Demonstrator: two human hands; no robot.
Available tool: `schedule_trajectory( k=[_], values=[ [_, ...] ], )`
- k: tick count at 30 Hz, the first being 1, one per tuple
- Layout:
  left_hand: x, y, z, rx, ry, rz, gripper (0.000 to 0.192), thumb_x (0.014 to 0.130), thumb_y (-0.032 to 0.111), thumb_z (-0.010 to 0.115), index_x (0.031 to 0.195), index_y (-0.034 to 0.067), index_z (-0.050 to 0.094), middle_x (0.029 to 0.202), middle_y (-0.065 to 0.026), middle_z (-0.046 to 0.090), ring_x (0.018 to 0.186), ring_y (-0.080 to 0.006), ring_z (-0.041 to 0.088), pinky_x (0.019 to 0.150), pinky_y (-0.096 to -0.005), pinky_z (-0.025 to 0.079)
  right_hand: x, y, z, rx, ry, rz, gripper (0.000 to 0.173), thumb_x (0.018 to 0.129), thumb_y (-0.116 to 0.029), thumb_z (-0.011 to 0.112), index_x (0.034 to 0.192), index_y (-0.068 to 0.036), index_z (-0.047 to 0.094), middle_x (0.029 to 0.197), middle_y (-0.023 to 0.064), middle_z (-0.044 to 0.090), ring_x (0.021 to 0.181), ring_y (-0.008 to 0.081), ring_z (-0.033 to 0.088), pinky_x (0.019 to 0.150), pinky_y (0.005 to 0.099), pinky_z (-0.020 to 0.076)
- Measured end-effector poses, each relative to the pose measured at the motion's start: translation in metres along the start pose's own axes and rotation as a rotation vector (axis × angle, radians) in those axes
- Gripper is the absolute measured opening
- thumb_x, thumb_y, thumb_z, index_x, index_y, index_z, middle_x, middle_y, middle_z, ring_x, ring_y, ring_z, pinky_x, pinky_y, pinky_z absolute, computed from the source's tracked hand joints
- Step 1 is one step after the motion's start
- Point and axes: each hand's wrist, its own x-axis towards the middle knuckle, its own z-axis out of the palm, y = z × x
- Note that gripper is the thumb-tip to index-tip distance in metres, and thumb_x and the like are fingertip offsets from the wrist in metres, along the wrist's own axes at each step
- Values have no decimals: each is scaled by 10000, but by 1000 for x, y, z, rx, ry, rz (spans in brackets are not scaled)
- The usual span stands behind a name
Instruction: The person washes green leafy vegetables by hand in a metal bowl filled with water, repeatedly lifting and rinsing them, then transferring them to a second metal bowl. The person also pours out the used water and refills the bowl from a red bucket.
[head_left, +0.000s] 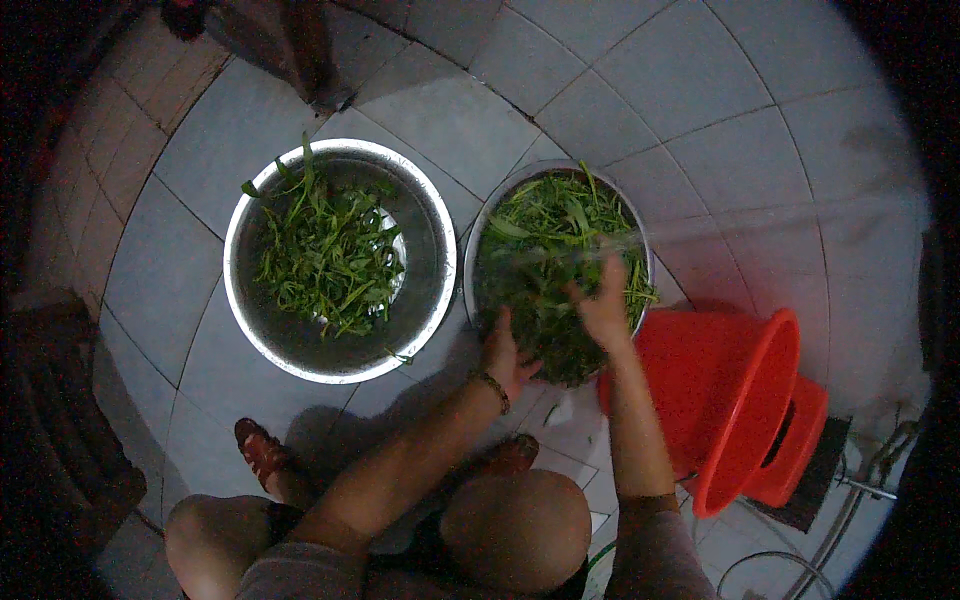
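Note:
Leafy green vegetables (562, 210) fill a round metal basin (470, 277) in front of me. My left hand (510, 356) is at the near-left edge of this basin, fingers apart against the greens. On the right side, my right hand (604, 300) reaches over the greens with thumb and fingers spread; its fingertips are blurred. Whether either hand grips any leaves, I cannot tell. To the left stands a wider, shiny metal basin (442, 300), holding a looser heap of the same greens (330, 262). A pale blurred streak, perhaps water, crosses the right basin.
A red plastic basin (746, 420) leans on its side beside my right forearm, with another red plastic piece behind it. Hoses (825, 540) lie at lower right. A dark object (67, 420) stands at the far left. Another person's legs (300, 52) appear at the top. The floor is tiled.

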Motion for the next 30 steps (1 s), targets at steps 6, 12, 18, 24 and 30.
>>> schedule_trajectory(
  k=[6,12,18,24,30],
  values=[
    [25,-6,-9,-96,-113,-2,610,844,570,437,1294,173,323,1184,-51,430,1003,-219,451,901,-438,353,-33,66,110,-595,-368,37,664,748,-244,648,1305,-49,344,1317,217,349,1179,427,340,970,498,301],
    [7,3,-2,-55,-97,34,731,816,607,464,1361,176,237,1236,-91,376,1050,-242,434,907,-415,363,4,63,48,140,-124,132,374,740,-111,639,1084,-15,525,1026,140,565,914,278,543,810,390,444],
    [-7,-5,4,-22,28,27,775,791,650,454,1367,182,232,1256,-104,390,1010,-289,463,911,-429,366,20,-90,-121,173,302,179,220,735,-59,672,929,2,586,854,72,632,795,139,571,756,281,453],
    [-10,-1,13,16,69,-8,749,796,660,424,1358,192,259,1273,-91,417,1045,-303,458,881,-448,379,23,-49,-64,-115,-120,342,334,755,-188,674,1002,19,586,950,156,611,879,217,555,779,342,430],
    [-6,-4,0,-55,-56,18,768,797,636,460,1363,173,228,1316,-78,354,1138,-264,410,915,-412,377,27,-37,-4,-87,-94,-151,635,759,-325,672,1283,-75,414,1222,220,463,1076,334,484,863,432,417]
  ],
)
